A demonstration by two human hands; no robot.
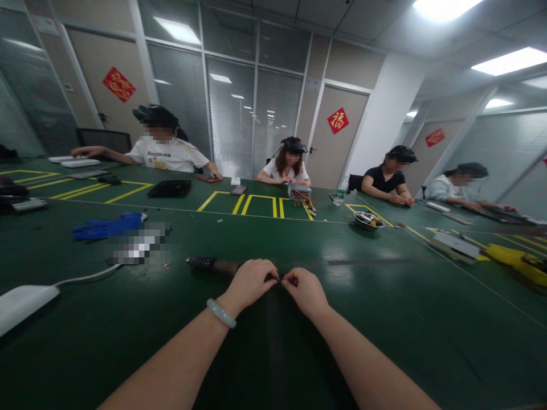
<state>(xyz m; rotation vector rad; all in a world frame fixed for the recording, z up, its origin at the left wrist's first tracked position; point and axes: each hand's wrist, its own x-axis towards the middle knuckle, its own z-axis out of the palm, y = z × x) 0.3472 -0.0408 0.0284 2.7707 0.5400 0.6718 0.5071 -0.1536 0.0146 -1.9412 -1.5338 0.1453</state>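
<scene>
My left hand (255, 279) and my right hand (306, 289) meet over the green table (384, 319), fingertips almost touching. Both are closed in a pinch around a small dark piece (280, 278), too small to name. A pale bangle (221, 313) circles my left wrist. Just behind my left hand lies a dark, elongated tool (213, 265) that looks like an electric screwdriver, its metal tip pointing left. My left hand partly hides its right end.
Left of me are blue gloves (106, 226), a blurred-out device on a white cable (89, 278) and a white power strip (25, 307). Farther off stand a black tray (170, 188), a metal bowl (368, 221), a water bottle (341, 191) and a yellow case (515, 265). Several people sit opposite.
</scene>
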